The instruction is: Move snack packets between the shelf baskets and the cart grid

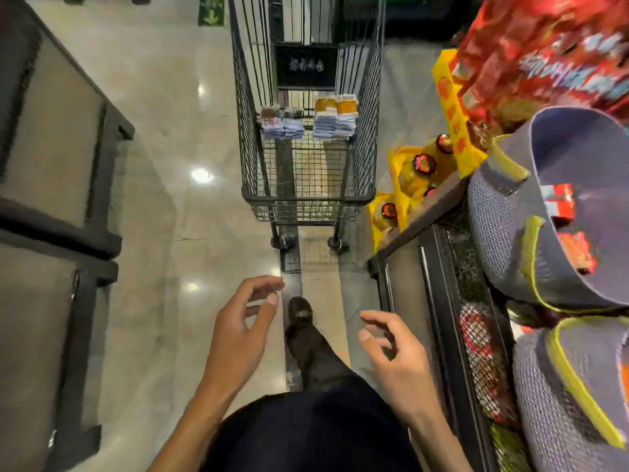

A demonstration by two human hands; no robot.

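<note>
- Right, where's the open room?
- Straight down the middle. A strip of glossy floor (153,206) runs between the dark units (51,137) at the left edge and the shelf rack (452,301) on the right. The wire cart (306,199) stands square in that strip, its near rim facing us.
- And the snack packets (335,107)?
- Two stacks on the cart grid (306,168), both at its far end: the lower stack (283,127) by the left wall, the taller one (336,127) by the right wall. Open mesh shows across the near half. More red packets (561,199) sit inside the upper basket (500,212) on the shelf, and a second basket (551,403) sits just below it at the right edge.
- Hands?
- Both out in front, low, well short of the cart's near rim, with a dark shoe (301,313) between them. Left hand (238,338): fingers loosely curved, thumb raised, nothing in it. Right hand (396,359): same relaxed curl, empty, near the rack's front edge.
- Anything crowding the cart?
- Yellow trays of bottles (420,165), close by its right wall.
</note>
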